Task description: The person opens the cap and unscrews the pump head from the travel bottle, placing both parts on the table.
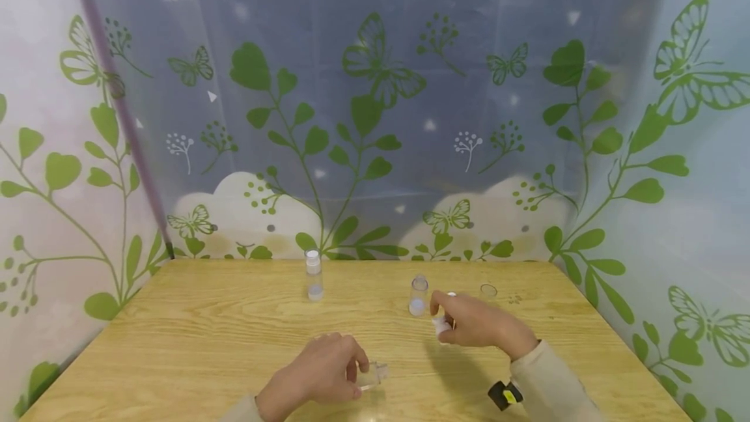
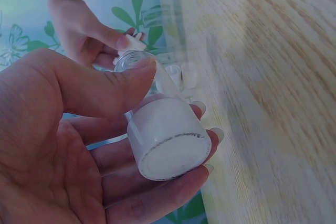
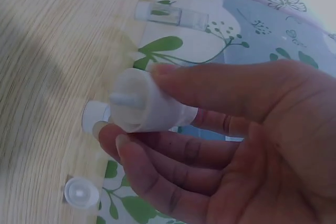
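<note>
Yellow wood grain across the worktop (image 1: pixel 176 357), a leaf-and-butterfly backdrop (image 1: pixel 363 161) behind it; directions as in the head view, with 12 o'clock toward the backdrop. Far left, at 12 o'clock from the left hand (image 1: pixel 322 366) and well apart from it, a tall capped bottle (image 1: pixel 314 279), upright, clear in the body, white at the base. Nearer, the left hand itself, partly closed, fingers curled beneath and thumb laid across a white-based bottle (image 2: pixel 170 148), at 3 o'clock from the middle of the hand. In the left wrist view, base toward the camera, clear rim on the side of the right hand (image 1: pixel 483 321).

Further right, a standing bottle (image 1: pixel 418 297), capless, clear above and whitish at the bottom, at 10 o'clock from the right hand and near its fingertips; impossible to tell whether touching. Just beside it, at 9 o'clock from the middle of the right hand, a white fitting (image 3: pixel 157 112), pinched between thumb and curled fingers, hollow end and central stem plain in the right wrist view. Behind the knuckles, a round white piece (image 3: pixel 81 192), mostly hidden in the head view. At 12 o'clock from the right hand, apart on the worktop, a clear ring-like piece (image 1: pixel 488 290). Between 5 and 6 o'clock, against the right sleeve (image 1: pixel 551 379), a small black device (image 1: pixel 502 396) with a yellow mark.
</note>
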Action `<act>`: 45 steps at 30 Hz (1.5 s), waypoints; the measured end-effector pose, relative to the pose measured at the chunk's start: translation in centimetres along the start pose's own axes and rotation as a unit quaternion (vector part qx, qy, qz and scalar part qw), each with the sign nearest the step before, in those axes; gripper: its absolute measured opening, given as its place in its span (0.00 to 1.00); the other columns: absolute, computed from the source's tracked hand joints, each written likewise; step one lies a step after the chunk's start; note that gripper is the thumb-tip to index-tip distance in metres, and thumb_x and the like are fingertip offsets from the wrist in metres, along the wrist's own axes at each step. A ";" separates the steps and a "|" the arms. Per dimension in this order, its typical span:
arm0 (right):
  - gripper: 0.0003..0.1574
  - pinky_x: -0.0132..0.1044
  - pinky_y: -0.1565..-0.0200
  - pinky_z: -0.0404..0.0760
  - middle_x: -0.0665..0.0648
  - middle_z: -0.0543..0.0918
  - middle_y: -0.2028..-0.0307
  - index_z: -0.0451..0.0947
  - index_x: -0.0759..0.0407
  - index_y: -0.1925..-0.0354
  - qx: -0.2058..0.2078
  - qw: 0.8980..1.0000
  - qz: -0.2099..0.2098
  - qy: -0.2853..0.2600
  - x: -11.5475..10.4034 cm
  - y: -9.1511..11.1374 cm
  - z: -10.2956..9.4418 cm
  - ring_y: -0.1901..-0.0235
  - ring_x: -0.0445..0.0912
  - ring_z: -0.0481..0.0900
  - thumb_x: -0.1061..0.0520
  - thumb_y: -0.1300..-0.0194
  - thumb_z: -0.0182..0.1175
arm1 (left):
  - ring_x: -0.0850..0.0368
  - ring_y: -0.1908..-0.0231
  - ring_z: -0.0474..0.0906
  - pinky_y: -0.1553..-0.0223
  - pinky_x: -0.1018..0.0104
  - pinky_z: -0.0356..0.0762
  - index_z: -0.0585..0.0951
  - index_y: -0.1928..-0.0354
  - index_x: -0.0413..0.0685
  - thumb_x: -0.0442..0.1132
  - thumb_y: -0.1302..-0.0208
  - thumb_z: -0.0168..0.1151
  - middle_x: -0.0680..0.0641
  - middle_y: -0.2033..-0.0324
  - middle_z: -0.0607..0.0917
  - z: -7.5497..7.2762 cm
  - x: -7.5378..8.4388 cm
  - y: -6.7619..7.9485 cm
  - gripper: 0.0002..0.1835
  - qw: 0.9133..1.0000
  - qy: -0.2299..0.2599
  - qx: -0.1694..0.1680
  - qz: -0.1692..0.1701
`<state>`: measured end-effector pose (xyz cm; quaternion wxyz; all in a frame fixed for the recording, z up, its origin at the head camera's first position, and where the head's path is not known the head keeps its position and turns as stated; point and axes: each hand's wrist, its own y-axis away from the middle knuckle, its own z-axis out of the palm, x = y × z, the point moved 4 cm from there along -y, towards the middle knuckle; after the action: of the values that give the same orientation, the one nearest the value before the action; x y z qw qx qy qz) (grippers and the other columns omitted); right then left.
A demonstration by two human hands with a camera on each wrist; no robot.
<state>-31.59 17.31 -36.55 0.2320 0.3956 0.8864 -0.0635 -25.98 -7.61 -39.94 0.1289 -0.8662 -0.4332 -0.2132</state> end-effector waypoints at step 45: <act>0.06 0.39 0.73 0.85 0.56 0.81 0.66 0.80 0.59 0.68 -0.027 0.972 0.231 0.037 4.7 -1.5 0.6 0.79 0.49 0.86 0.67 0.39 0.66 | 0.70 0.74 0.76 0.71 0.71 0.75 0.90 0.59 0.44 0.34 0.50 0.76 0.58 0.76 0.87 -0.1 0.0 0.0 0.13 1.000 0.014 -0.009 -0.006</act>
<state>-35.24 19.29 -39.34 0.2176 0.5856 0.7803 0.0306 -25.98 -7.67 -39.86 0.1261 -0.8613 -0.4349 -0.2303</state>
